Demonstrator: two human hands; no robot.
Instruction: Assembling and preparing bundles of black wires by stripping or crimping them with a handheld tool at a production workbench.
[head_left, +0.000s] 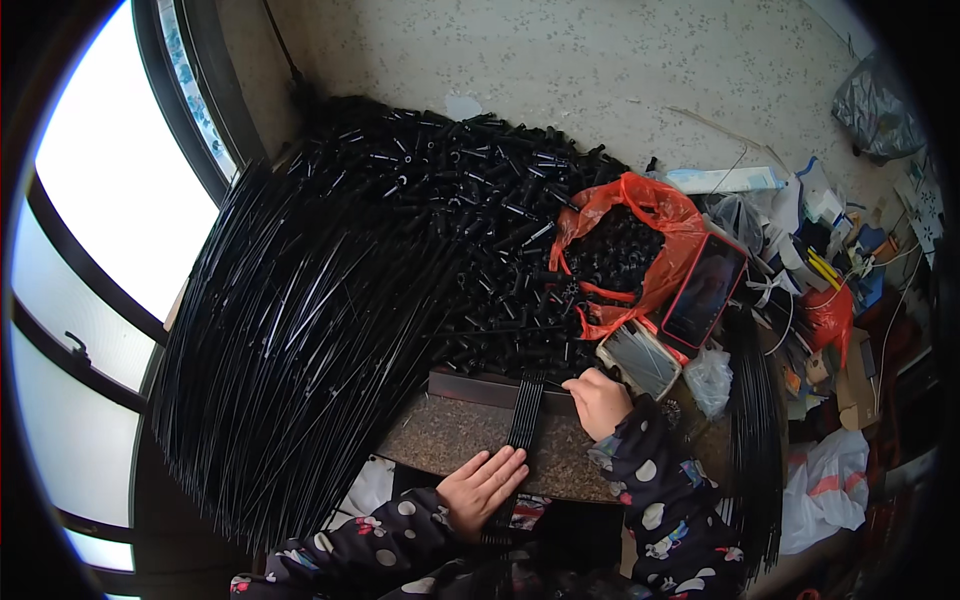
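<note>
Left hand (pixel 485 490) flat, touching one row of rods (pixel 526 412); right hand (pixel 600 405) curled, can't tell around what lol. One phone (pixel 703 292).

Looks like a workshop — tubular parts (pixel 510 180) heaped beside black rods (pixel 290 330)

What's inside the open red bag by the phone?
A heap of small dark pieces fills the red bag. The top layer covers whatever lies beneath; the phone hides some of its side.
</note>
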